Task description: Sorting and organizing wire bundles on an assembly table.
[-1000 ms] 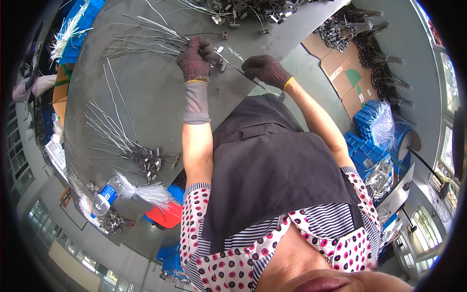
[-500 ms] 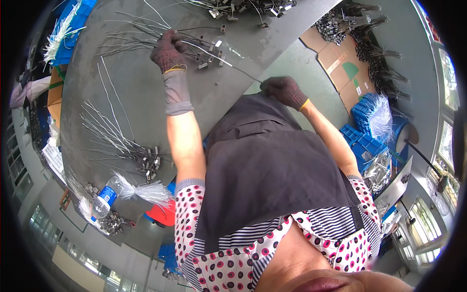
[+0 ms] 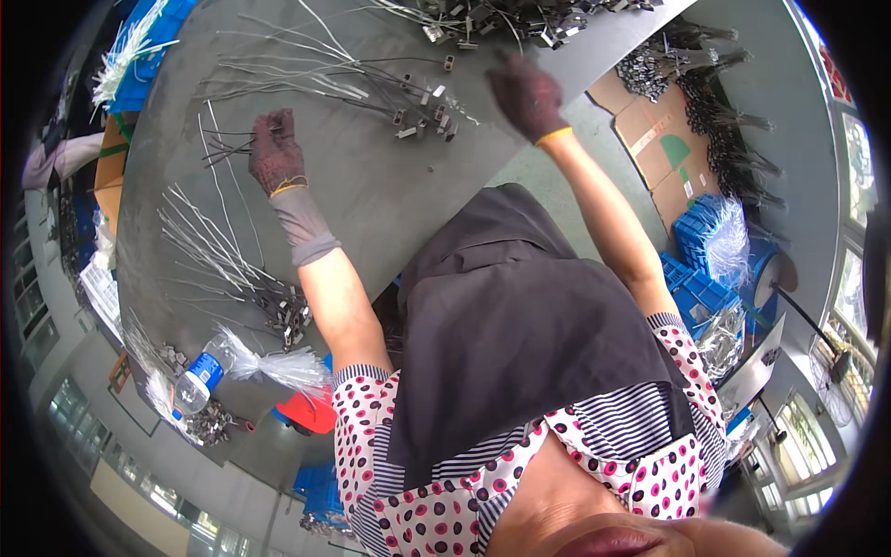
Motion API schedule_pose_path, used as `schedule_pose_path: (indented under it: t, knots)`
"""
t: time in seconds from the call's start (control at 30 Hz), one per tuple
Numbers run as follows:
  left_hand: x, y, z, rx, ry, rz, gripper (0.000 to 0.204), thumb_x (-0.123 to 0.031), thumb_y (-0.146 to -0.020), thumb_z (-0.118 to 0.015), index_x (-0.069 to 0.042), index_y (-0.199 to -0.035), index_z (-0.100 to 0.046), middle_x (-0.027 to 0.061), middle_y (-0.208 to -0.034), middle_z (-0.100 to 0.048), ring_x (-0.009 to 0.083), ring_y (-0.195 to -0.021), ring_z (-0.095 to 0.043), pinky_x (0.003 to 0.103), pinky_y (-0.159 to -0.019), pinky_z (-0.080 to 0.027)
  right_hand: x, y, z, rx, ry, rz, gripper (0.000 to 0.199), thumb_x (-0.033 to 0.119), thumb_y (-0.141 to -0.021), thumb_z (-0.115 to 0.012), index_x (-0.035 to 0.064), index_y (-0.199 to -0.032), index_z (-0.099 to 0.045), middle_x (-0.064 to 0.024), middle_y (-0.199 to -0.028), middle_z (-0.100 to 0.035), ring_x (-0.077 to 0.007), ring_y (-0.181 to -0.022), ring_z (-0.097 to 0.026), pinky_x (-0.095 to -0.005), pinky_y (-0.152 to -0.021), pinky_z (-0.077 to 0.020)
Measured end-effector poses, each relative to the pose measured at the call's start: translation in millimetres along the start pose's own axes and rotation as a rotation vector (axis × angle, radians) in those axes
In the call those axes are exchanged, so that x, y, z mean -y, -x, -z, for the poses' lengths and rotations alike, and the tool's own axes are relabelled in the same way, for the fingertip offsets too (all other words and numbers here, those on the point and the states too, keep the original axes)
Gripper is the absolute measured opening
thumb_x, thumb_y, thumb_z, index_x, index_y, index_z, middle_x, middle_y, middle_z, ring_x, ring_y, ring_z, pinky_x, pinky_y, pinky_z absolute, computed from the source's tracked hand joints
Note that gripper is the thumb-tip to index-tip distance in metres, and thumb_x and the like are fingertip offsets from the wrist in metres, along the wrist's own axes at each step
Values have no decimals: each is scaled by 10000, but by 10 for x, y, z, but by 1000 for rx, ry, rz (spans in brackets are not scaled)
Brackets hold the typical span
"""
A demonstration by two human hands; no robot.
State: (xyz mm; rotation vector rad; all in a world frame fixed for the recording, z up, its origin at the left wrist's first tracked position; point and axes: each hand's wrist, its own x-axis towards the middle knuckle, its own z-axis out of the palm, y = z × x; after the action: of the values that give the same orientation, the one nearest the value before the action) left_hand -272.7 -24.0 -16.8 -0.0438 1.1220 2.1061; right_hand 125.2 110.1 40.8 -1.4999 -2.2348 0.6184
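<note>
Here I see both hands in dark gloves above the grey table (image 3: 390, 195). My left hand (image 3: 276, 155) lies on a small bundle of thin wires (image 3: 227, 144) at the left side, fingers curled around their ends, so it is closed on them. My right hand (image 3: 525, 91) is lifted near the far edge, just below the pile of metal clips (image 3: 520, 19); if it holds something I cannot tell. Between the two hands lies another bundle of wires with metal ends (image 3: 418, 111), touching neither hand. The hands are well apart.
</note>
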Motion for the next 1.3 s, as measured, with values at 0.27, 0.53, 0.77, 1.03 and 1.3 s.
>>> schedule_pose_path:
  t: [0.27,0.53,0.77,1.03,1.3]
  knots:
    - [386,891,-410,132,-147,265,224,-240,-958,-638,-45,-1069,-631,112,-961,-658,240,-831,-648,337,-765,-569,-282,-516,-121,3,289,-297,298,313,-844,-587,63,-983,-671,-201,-920,-704,-412,-880,-680,-508,-743,-538]
    - [1213,1466,-1272,334,-335,489,310,-287,-943,-671,-5,-1054,-604,112,-938,-657,198,-703,-659,315,-596,-567,-577,-8,67,30,-251,-285,318,269,-839,-650,42,-1059,-683,-170,-956,-716,-287,-825,-694,-392,-759,-540]
    - [2291,1721,-1585,449,-189,691,229,-186,-967,-625,17,-1063,-580,144,-931,-646,303,-811,-691,462,-756,-618,-516,1146,614,147,-926,-516,175,100,-889,-653,1,-1025,-700,-69,-877,-703,-122,-767,-635,-266,-708,-524]
    - [2454,1697,-1625,467,-116,729,181,-167,-976,-602,-21,-1082,-579,151,-998,-652,323,-904,-675,551,-855,-573,-1387,3055,823,559,-801,-867,304,234,-949,-612,-41,-1050,-693,-62,-829,-675,-121,-786,-617,-269,-734,-507]
    - [1965,1552,-1840,390,-114,469,207,-271,-979,-610,-68,-1015,-616,67,-883,-667,234,-781,-674,478,-806,-588,-1624,3851,826,350,-648,-867,283,206,-922,-638,-39,-1052,-696,-134,-963,-719,-184,-887,-651,-310,-822,-504]
